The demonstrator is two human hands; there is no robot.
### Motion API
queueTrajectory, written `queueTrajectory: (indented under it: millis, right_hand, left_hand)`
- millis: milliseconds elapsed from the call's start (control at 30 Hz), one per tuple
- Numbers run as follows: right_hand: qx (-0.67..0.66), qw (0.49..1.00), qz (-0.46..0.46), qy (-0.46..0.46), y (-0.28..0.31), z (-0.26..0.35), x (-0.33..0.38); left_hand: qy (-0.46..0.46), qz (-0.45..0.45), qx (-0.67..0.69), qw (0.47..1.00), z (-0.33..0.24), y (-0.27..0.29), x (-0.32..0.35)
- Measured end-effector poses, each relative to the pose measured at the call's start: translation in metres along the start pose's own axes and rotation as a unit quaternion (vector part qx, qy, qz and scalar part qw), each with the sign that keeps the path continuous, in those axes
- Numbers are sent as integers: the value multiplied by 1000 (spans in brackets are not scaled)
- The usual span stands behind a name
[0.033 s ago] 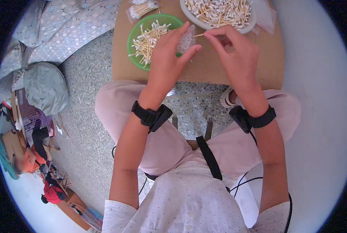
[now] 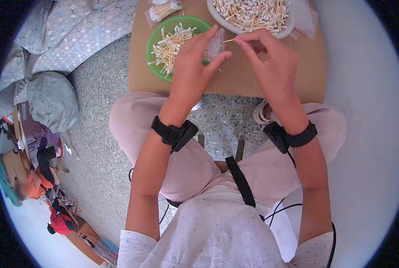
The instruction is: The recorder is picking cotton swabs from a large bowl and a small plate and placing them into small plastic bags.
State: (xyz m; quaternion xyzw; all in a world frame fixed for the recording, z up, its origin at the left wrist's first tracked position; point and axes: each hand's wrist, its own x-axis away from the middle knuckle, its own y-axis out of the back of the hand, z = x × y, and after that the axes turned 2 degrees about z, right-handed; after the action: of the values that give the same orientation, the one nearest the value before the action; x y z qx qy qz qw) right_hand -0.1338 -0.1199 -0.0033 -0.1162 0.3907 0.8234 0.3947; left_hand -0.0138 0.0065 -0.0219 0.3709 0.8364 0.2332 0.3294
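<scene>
My right hand (image 2: 273, 60) pinches a cotton swab (image 2: 229, 41) between thumb and fingertips. The swab points left, its far end at the edge of a small clear plastic bag (image 2: 214, 44). That bag sits in the crook between the thumb and forefinger of my left hand (image 2: 194, 60), which curves around it; its other fingers are hidden. Under and behind my left hand is a green bowl (image 2: 150, 47) with many loose cotton swabs (image 2: 169, 48). Beyond my right hand stands a white bowl (image 2: 291, 27) heaped with more swabs.
Everything rests on a brown cardboard-like tabletop (image 2: 315, 67). A filled clear packet of swabs (image 2: 163, 11) lies at the far left of it, and flat clear bags (image 2: 304, 20) at the far right. A pale wall (image 2: 365, 134) is close on the right. Two other people are far left.
</scene>
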Motion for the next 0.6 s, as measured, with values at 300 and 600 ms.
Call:
queueTrajectory:
  millis: [300, 600]
  right_hand:
    - [-14, 1000, -16, -11, -2, 7, 1]
    - [1, 1000, 2, -6, -2, 5, 1]
  left_hand:
    - [-8, -3, 10, 1000, 1, 1, 0]
    - [-1, 0, 17, 1000, 3, 0, 0]
